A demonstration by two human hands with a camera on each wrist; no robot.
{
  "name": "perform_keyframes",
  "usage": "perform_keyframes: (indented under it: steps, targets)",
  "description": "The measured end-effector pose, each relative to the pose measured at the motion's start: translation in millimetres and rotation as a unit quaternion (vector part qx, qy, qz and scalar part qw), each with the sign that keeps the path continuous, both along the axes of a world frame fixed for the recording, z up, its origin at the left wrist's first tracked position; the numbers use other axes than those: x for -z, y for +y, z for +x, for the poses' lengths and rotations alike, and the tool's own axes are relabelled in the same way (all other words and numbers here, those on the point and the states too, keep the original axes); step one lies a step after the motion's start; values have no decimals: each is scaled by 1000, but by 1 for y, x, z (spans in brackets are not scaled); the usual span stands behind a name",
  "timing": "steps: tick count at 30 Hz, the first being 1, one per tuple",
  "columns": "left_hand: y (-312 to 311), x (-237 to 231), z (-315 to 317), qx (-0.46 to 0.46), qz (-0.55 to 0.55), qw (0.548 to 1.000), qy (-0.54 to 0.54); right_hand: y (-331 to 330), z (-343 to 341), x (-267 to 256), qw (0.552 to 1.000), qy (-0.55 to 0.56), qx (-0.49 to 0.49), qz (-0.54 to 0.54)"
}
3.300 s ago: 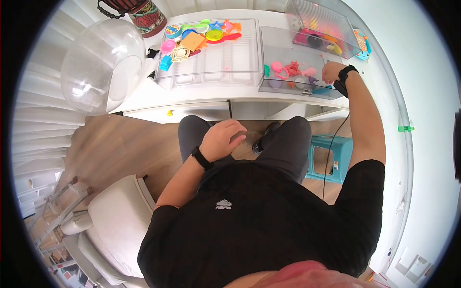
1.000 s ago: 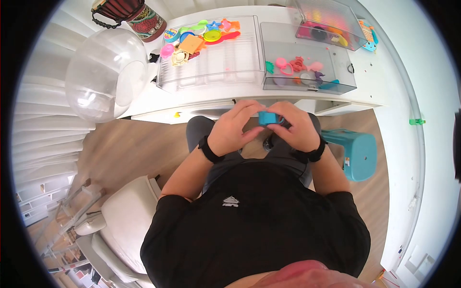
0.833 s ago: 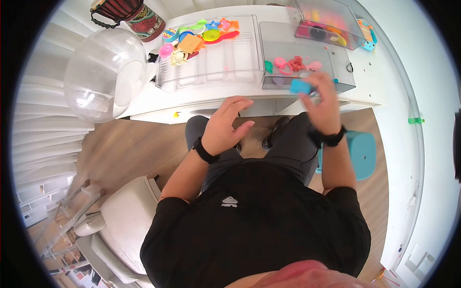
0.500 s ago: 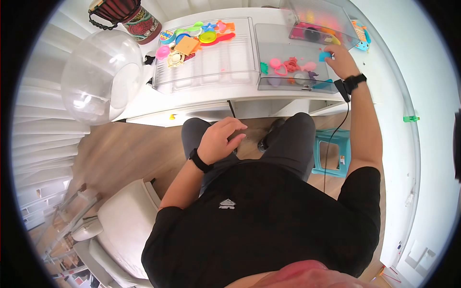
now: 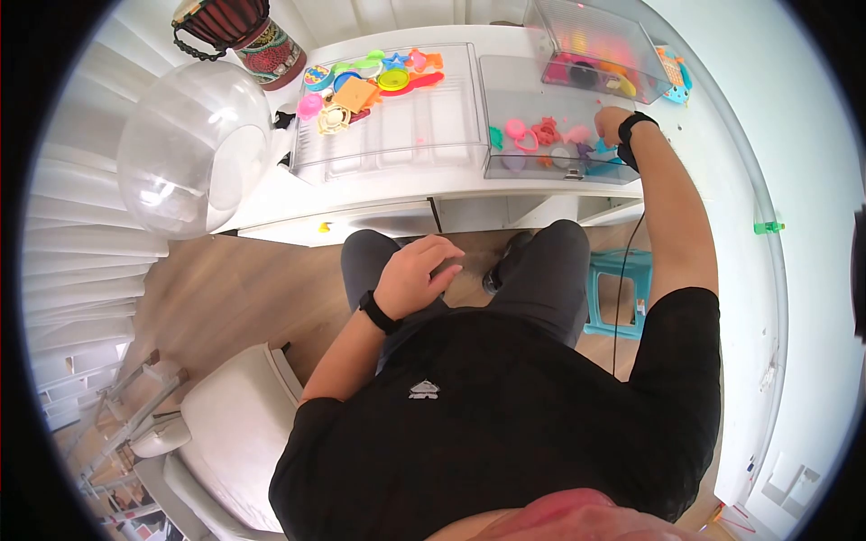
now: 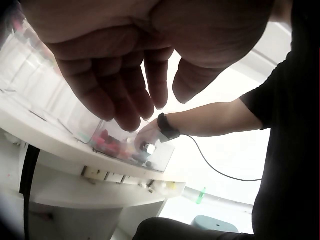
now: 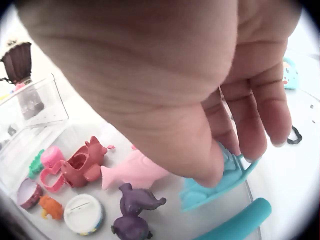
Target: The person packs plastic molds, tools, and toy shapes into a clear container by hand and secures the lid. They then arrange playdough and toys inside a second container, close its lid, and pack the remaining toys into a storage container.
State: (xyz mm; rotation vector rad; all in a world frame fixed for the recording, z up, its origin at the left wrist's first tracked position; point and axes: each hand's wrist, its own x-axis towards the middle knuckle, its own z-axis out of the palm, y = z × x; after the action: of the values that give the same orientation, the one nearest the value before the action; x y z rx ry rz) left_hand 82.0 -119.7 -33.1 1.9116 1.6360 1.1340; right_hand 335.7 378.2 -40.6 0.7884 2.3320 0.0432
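My right hand (image 5: pixel 613 124) reaches into the right-hand smoky clear bin (image 5: pixel 519 86). In the right wrist view, its thumb and fingertips pinch a turquoise moulded plastic piece (image 7: pixel 235 175) low in the bin. Close below that lies a turquoise cylinder (image 7: pixel 237 220). Beside it are a purple animal figure (image 7: pixel 137 200), a pink fish shape (image 7: pixel 130 171), a reddish hollow animal mould (image 7: pixel 85 167) and a round white lid (image 7: pixel 84 214). My left hand (image 5: pixel 417 275) hovers over my lap, fingers loosely bent, holding nothing.
A clear tray (image 5: pixel 424 135) of colourful plastic moulds stands left of the bin. Behind is a second clear box (image 5: pixel 595 54) with bright toys. A transparent globe (image 5: pixel 194 149) and a drum (image 5: pixel 266 54) stand left. A turquoise stool (image 5: pixel 636 270) is under the desk's right side.
One second ago both hands held a blue piece over my lap. The left hand let go and drew back slightly; the right hand carried the piece forward and right into the bin.
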Motion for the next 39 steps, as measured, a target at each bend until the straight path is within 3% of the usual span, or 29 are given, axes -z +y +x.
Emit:
perform_keyframes:
  steps: [9,11,12,15,16,18,19,21,24,25,27,30,33,39]
  targets:
    - [1,1,0,-3,-19,1000,0,-22,-3,-31,997,45,50,-42]
    - [3,0,-3,-7,1,1000,6,-26,4,-35,981,176,74,-31]
    - [4,-1,-5,-8,0,1000,6,-28,8,-37,981,176,73,-32]
    - [5,-6,-16,-33,-7,999,-6,-39,20,-41,928,361,85,22]
    - [6,-7,-22,-51,9,999,-12,-50,22,-46,929,361,81,19]
    - [10,-10,-35,-75,24,997,-19,-75,25,-55,875,476,88,11]
    - [12,-13,-42,-112,47,992,-18,-88,26,-54,875,476,84,8]
    - [18,-24,-58,-189,94,977,-6,-113,30,-49,799,569,187,-64]
    - [33,-39,-92,-293,154,943,26,-160,31,-45,687,656,258,-175]
    - [40,-43,-106,-315,158,933,70,-173,30,-43,687,656,256,-180]
    - [55,-44,-137,-340,160,915,150,-196,29,-33,607,705,278,-239]
    - [75,-43,-174,-365,138,895,216,-225,25,-24,597,713,271,-248]
    - [90,-36,-189,-386,91,882,255,-247,19,-21,614,700,259,-258]
    - [106,-34,-174,-429,-12,853,298,-277,13,-16,640,675,225,-289]
